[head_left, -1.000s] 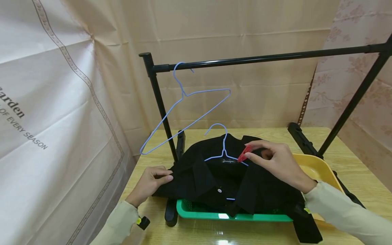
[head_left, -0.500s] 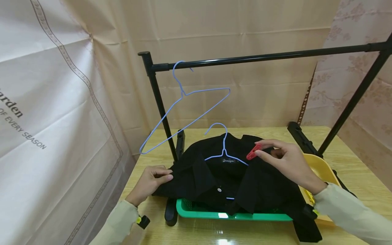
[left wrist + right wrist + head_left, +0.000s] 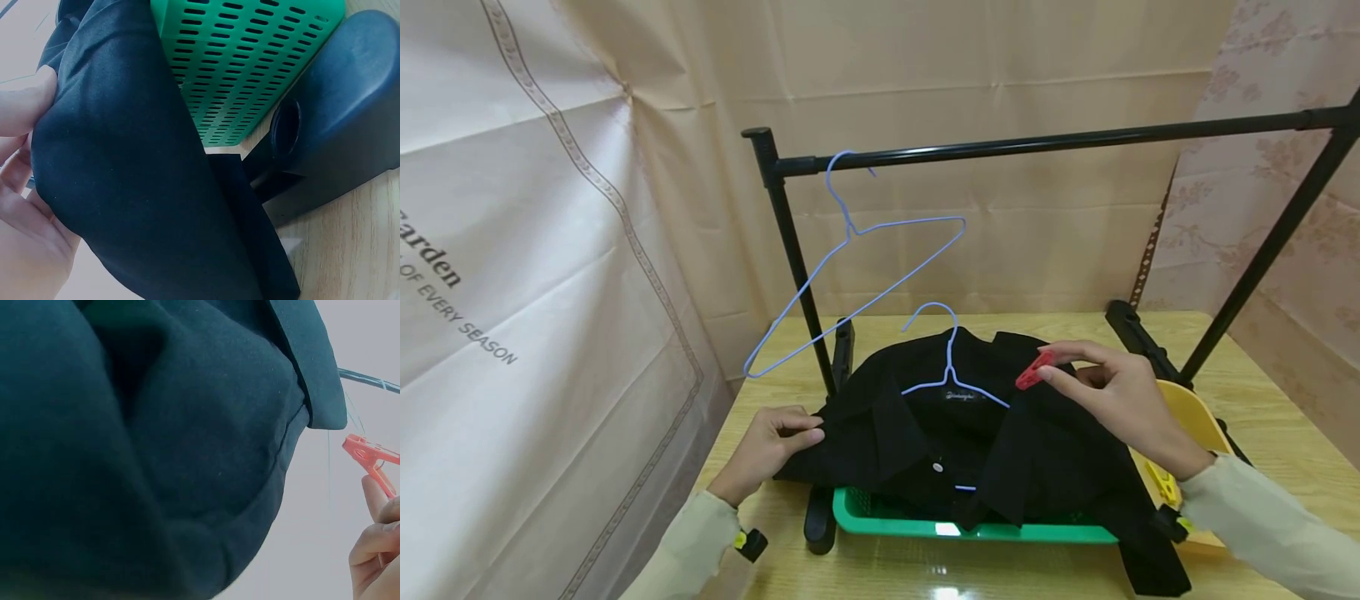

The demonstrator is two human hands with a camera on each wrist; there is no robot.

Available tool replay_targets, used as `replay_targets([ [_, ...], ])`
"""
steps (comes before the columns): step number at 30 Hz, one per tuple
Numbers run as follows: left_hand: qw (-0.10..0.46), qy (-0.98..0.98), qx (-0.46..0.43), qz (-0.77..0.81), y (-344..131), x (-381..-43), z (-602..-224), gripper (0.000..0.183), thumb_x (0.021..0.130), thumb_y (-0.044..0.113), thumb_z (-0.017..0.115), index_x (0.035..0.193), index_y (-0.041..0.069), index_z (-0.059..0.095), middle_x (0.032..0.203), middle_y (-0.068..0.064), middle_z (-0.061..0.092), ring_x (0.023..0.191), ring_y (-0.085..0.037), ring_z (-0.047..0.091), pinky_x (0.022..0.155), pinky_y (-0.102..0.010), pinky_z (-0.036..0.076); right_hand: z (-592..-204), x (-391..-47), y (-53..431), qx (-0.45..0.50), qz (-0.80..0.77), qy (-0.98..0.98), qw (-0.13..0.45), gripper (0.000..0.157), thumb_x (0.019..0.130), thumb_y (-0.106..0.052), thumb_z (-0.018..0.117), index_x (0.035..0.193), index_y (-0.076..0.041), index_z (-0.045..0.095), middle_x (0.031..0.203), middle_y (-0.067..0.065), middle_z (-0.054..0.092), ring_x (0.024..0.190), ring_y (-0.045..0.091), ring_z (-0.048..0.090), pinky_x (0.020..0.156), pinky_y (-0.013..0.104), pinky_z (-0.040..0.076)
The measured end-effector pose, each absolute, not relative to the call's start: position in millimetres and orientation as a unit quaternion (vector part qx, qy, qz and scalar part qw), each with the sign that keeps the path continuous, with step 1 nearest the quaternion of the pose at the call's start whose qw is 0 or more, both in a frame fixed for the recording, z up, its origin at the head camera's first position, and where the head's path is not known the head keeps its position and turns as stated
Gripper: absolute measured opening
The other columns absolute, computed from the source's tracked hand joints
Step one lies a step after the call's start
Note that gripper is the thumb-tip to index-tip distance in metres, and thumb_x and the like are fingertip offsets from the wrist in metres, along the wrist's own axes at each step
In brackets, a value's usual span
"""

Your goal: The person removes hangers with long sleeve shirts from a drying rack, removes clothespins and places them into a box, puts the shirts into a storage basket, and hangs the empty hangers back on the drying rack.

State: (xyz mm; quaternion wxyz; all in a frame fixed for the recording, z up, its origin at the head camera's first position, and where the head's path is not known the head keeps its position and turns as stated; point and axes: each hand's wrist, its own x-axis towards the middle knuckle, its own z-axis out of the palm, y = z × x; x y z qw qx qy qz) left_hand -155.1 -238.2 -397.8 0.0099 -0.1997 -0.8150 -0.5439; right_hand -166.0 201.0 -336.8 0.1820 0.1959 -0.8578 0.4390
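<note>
A black button shirt [image 3: 1060, 442] lies over a green perforated basket [image 3: 1045, 533], with a blue wire hanger [image 3: 950, 354] inside its collar and the hook standing up. At the shirt's left shoulder or sleeve side, my left hand [image 3: 767, 450] pinches the black cloth between thumb and fingers. Close above the right side of the collar, my right hand [image 3: 1112, 400] pinches a red clothespin [image 3: 1035, 370] by its ends. In the right wrist view the clothespin [image 3: 369, 450] shows beside the collar's edge, apart from the cloth. Most of the hanger's lower part is hidden inside the shirt.
A second blue hanger [image 3: 853, 229] hangs on the black rack's bar [image 3: 1037, 145]. Beside the shirt on the right stands a yellow tray [image 3: 1198, 408] with a yellow clothespin [image 3: 1163, 483] in it. The rack's black feet [image 3: 820, 521] flank the basket on the wooden table [image 3: 865, 575].
My right hand has moved to the right with the red clothespin, away from the hanger's right arm. The left hand keeps its hold on the shirt in the same place.
</note>
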Motion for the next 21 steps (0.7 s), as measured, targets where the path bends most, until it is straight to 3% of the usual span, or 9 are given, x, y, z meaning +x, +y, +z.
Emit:
replay_targets([
  [4, 0.010, -0.816, -0.204, -0.541, -239, -155, -399, 0.017, 0.087, 0.006, 0.068, 0.103, 0.005, 0.074, 0.082, -0.010, 0.064, 0.072, -0.015, 0.056, 0.067, -0.027, 0.048, -331, -160, 203, 0.179, 0.445, -0.859, 0.181, 0.023, 0.088, -0.018, 0.071, 0.110, -0.013, 0.069, 0.088, 0.003, 0.069, 0.046, 0.015, 0.044, 0.039, 0.027, 0.031],
  [8, 0.009, -0.816, -0.205, -0.540, -239, -155, -399, 0.017, 0.088, 0.006, 0.067, 0.103, 0.005, 0.074, 0.082, -0.010, 0.064, 0.073, -0.015, 0.056, 0.068, -0.027, 0.049, -342, -164, 214, 0.150, 0.447, -0.866, 0.164, 0.025, 0.089, -0.024, 0.069, 0.113, -0.018, 0.068, 0.091, 0.000, 0.068, 0.046, 0.016, 0.044, 0.037, 0.029, 0.029],
  [14, 0.014, -0.814, -0.212, -0.541, -243, -158, -405, 0.016, 0.088, 0.008, 0.068, 0.102, 0.007, 0.075, 0.083, -0.009, 0.065, 0.074, -0.016, 0.057, 0.069, -0.028, 0.049, -365, -175, 235, 0.118, 0.446, -0.876, 0.142, 0.031, 0.089, -0.034, 0.068, 0.118, -0.024, 0.066, 0.104, -0.006, 0.066, 0.052, 0.019, 0.050, 0.041, 0.030, 0.033],
  [21, 0.013, -0.810, -0.211, -0.547, -251, -168, -423, 0.017, 0.087, 0.016, 0.069, 0.103, 0.014, 0.076, 0.085, -0.006, 0.066, 0.077, -0.018, 0.059, 0.071, -0.030, 0.051, -376, -172, 250, 0.088, 0.448, -0.883, 0.107, 0.034, 0.089, -0.043, 0.065, 0.121, -0.032, 0.063, 0.109, -0.005, 0.065, 0.072, 0.022, 0.062, 0.048, 0.032, 0.037],
])
